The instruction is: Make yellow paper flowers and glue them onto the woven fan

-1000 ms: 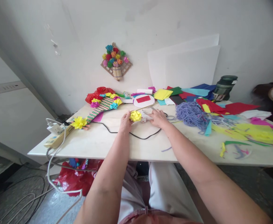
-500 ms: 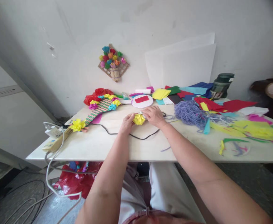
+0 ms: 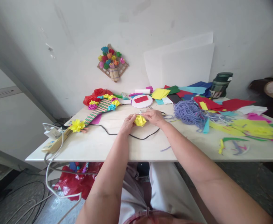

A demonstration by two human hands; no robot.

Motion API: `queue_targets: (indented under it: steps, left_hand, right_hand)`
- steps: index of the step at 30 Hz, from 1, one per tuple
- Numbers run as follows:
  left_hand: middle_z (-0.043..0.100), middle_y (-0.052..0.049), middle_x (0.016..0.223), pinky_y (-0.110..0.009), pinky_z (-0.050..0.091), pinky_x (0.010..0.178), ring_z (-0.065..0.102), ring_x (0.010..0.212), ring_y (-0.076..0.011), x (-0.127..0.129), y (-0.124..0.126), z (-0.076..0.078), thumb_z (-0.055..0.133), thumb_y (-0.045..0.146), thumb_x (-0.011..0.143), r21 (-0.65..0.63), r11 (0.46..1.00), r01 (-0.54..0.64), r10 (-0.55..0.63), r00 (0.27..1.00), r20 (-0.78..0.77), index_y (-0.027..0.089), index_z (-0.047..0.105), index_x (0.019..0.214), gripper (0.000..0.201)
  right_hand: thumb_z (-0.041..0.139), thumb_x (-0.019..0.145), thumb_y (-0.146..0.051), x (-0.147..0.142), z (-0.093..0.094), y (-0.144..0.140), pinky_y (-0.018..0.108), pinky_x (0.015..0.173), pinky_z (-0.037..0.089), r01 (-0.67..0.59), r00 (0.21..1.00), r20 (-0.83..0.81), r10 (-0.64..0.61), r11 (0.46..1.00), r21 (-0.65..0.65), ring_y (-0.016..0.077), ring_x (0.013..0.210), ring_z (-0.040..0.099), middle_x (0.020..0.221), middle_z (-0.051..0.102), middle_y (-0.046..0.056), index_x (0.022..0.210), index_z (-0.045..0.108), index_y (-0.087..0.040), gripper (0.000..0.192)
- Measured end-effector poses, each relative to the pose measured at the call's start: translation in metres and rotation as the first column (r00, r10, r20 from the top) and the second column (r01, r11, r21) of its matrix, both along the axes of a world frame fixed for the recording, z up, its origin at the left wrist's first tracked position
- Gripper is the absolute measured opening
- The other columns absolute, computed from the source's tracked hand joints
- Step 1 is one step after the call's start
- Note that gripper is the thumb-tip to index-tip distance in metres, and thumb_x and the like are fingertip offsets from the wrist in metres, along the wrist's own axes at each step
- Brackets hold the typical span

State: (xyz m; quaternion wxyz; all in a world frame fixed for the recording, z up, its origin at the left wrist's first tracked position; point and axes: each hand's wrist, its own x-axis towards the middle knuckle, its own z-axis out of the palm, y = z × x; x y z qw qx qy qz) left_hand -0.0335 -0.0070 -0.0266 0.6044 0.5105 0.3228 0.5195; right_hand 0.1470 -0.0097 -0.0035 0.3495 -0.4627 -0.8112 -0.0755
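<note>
Head view: yellow paper flower [image 3: 140, 120] pinched between left hand [image 3: 127, 123] and right hand [image 3: 153, 117] grips.

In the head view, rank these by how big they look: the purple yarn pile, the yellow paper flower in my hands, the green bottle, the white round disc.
1. purple yarn pile
2. green bottle and white round disc: look alike, unranked; the bottle stands farther back
3. yellow paper flower, held between left hand and right hand

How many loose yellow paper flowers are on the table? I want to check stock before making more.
2: one yellow flower held between both hands at the table's middle, one near the left end. Others are already fixed on ornaments; scraps may hide more.
</note>
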Motion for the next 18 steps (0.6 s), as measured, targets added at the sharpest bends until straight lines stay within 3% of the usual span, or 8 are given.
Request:
queue_targets:
  steps: [18]
  left_hand:
    - [0.071,-0.011,0.090,-0.029,0.050,0.068,0.066,0.084,-0.0215,-0.0024,-0.0014,0.0024,0.073,0.048,0.066,-0.017,0.999,0.029,-0.029,1.000,0.007,0.012,0.069,0.098,0.048]
  right_hand:
    - [0.054,0.086,-0.031,-0.0028,0.0031,-0.0046,0.024,0.062,0.038,0.000,1.000,0.014,0.000,1.000,0.028,0.0155,0.082,0.063,0.087,0.072,0.002,0.096,0.074,-0.026,0.023]
